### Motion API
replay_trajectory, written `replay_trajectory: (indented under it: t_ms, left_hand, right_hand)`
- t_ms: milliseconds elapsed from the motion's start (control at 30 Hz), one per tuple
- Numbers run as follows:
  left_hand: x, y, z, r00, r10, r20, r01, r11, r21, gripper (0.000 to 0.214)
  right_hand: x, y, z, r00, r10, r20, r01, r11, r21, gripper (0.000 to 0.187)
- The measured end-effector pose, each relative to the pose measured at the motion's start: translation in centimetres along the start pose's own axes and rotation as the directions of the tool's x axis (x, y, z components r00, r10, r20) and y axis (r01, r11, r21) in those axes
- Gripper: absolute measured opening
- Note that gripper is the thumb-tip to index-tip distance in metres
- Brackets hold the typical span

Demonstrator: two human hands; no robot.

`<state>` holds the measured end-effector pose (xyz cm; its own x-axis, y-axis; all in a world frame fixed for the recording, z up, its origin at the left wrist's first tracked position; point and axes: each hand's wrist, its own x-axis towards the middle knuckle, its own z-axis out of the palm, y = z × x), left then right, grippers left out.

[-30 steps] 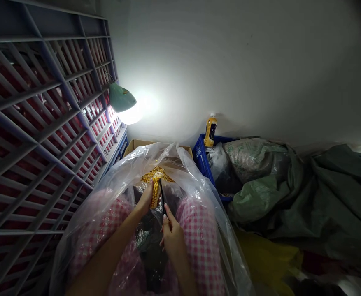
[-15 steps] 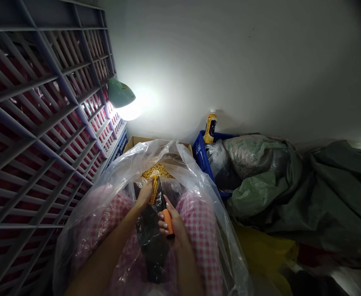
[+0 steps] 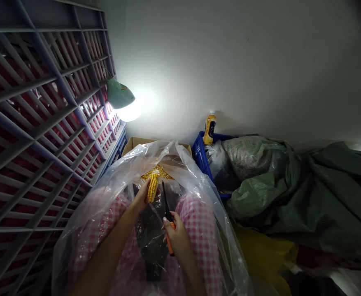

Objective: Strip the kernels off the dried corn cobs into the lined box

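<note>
An ear of corn [image 3: 152, 189] is held in my left hand [image 3: 142, 195], its yellow rows of kernels facing up and its far end pale. My right hand [image 3: 175, 230] is closed round the orange handle of a tool with a long thin black shaft [image 3: 165, 199]; its exact kind I cannot make out. The shaft's tip stands just right of the corn, apart from it. Beyond both hands, loose corn kernels [image 3: 165, 174] lie heaped inside a clear plastic bag [image 3: 112, 172], which spreads over the pink checked legs.
A lit green lamp [image 3: 120, 94] hangs on the purple slatted crate [image 3: 59, 88] at left. A cardboard box [image 3: 137, 141] edge shows behind the bag. To the right are a blue basket [image 3: 201, 154], a yellow bottle [image 3: 210, 128] and a green tarp [image 3: 331, 185].
The tool has drawn back from the corn, toward me and to the right. My left hand has turned the ear, so a broader face of kernels shows.
</note>
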<state>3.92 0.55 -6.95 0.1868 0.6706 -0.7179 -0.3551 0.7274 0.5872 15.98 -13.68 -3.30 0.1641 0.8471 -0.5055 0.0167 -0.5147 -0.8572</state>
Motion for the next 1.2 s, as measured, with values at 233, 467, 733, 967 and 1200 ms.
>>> replay_trajectory:
  t_ms: [233, 467, 733, 967, 1200]
  left_hand:
    - [-0.8, 0.0, 0.1, 0.997, -0.017, 0.071, 0.017, 1.0, 0.001, 0.046]
    - [-0.2, -0.4, 0.2, 0.998, -0.01, 0.054, 0.009, 0.999, 0.037, 0.046]
    - [-0.8, -0.6, 0.5, 0.999, -0.04, 0.027, 0.036, 0.991, 0.129, 0.048]
    - [-0.5, -0.5, 0.2, 1.0, -0.001, 0.019, 0.0, 0.998, 0.069, 0.05]
    - [-0.6, -0.6, 0.3, 0.999, 0.003, 0.051, -0.008, 0.997, 0.083, 0.055]
  right_hand:
    - [0.7, -1.8, 0.4, 0.999, 0.026, 0.046, -0.023, 0.997, -0.076, 0.046]
    - [0.8, -2.8, 0.8, 0.998, 0.025, 0.049, -0.022, 0.997, -0.067, 0.043]
    - [2.0, -3.6, 1.1, 0.998, 0.028, -0.058, -0.03, 0.999, -0.025, 0.037]
    - [0.3, -3.2, 0.3, 0.998, 0.026, 0.057, -0.021, 0.995, -0.093, 0.035]
    - [1.3, -2.6, 1.2, 0.998, 0.001, 0.056, 0.003, 0.998, -0.06, 0.032]
